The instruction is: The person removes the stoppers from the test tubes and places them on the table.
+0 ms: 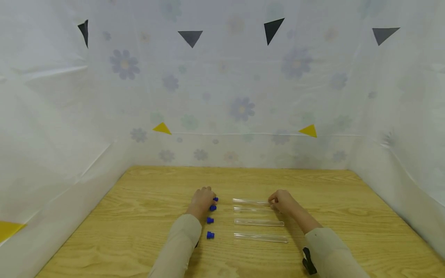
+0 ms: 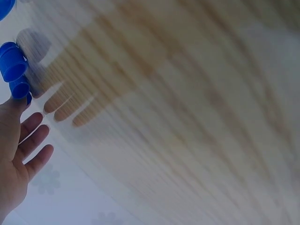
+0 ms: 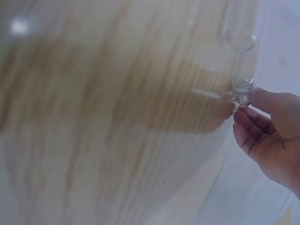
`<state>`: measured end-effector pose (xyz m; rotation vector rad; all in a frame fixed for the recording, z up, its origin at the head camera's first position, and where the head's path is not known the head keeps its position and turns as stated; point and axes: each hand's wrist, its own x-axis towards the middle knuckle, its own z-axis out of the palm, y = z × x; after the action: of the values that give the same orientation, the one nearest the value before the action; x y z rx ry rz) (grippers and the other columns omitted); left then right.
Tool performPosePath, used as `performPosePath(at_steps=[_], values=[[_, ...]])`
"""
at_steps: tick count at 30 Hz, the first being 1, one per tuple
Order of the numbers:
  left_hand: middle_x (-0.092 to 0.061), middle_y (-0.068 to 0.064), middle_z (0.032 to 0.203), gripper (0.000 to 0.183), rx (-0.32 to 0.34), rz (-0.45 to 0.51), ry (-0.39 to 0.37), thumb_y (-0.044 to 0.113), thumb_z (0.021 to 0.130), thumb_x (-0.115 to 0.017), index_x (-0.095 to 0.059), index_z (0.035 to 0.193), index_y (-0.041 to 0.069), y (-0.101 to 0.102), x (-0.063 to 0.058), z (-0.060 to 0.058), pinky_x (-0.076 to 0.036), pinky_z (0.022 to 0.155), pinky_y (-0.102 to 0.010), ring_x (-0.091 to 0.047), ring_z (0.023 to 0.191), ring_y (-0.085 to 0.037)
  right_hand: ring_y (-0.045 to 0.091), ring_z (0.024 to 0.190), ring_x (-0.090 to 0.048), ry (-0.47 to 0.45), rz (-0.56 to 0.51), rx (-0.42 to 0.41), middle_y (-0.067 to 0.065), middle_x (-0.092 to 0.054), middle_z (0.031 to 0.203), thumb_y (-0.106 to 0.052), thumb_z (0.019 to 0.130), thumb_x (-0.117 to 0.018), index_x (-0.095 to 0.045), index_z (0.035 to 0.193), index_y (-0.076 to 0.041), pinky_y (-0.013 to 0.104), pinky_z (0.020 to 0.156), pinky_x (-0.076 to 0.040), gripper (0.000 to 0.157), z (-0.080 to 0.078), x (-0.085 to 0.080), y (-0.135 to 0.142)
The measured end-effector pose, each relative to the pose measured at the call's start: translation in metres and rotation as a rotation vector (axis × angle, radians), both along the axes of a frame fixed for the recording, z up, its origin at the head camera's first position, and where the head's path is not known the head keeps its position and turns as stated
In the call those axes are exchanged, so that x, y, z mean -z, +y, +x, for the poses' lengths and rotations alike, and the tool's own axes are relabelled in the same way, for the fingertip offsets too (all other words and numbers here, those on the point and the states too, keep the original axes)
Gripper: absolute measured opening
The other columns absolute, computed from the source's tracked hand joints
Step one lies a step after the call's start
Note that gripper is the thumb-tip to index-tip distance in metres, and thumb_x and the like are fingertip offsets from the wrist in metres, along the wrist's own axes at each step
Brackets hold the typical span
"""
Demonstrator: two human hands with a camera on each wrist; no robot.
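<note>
In the head view, several blue stoppers stand in a column, and my left hand (image 1: pixel 202 200) is at the farthest stopper (image 1: pixel 216 199). Its thumb and fingertips appear to pinch that stopper; in the left wrist view nearer stoppers (image 2: pixel 13 63) partly cover the contact, and the other fingers spread loosely. To the right, several clear test tubes lie side by side, their lengths running left to right. My right hand (image 1: pixel 283 201) pinches the right end of the farthest test tube (image 1: pixel 250 201) between thumb and fingers, as the right wrist view also shows.
Three more stoppers, the nearest a blue stopper (image 1: pixel 210 235), and three more tubes, the nearest a clear tube (image 1: pixel 260 238), lie toward me. The wooden table (image 1: pixel 139 231) is bounded by a white flowered sheet (image 1: pixel 222 116) behind and at both sides.
</note>
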<state>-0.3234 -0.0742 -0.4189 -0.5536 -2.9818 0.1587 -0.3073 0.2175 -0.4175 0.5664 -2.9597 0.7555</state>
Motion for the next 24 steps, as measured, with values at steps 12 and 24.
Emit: performPosePath(at_steps=[12, 24], values=[[-0.063, -0.004, 0.092, 0.023, 0.026, -0.007, 0.007, 0.034, 0.087, -0.061, -0.072, 0.094, 0.016, -0.0005, 0.0006, -0.0013, -0.053, 0.078, -0.032, -0.062, 0.089, -0.02, 0.01, 0.056, -0.044, -0.005, -0.004, 0.008, 0.005, -0.055, 0.067, 0.003, 0.077, -0.069, -0.068, 0.097, 0.01, 0.024, 0.056, -0.044, 0.021, -0.0017, 0.0006, 0.002], [-0.064, -0.003, 0.087, 0.022, 0.028, 0.02, -0.002, 0.033, 0.087, -0.062, -0.071, 0.091, 0.014, -0.0036, -0.0006, 0.0004, -0.053, 0.08, -0.033, -0.061, 0.086, -0.02, 0.008, 0.049, -0.043, -0.058, -0.038, 0.039, 0.004, -0.049, 0.063, 0.004, 0.079, -0.067, -0.064, 0.102, 0.014, 0.021, 0.051, -0.04, 0.025, 0.0025, -0.0019, 0.0006]])
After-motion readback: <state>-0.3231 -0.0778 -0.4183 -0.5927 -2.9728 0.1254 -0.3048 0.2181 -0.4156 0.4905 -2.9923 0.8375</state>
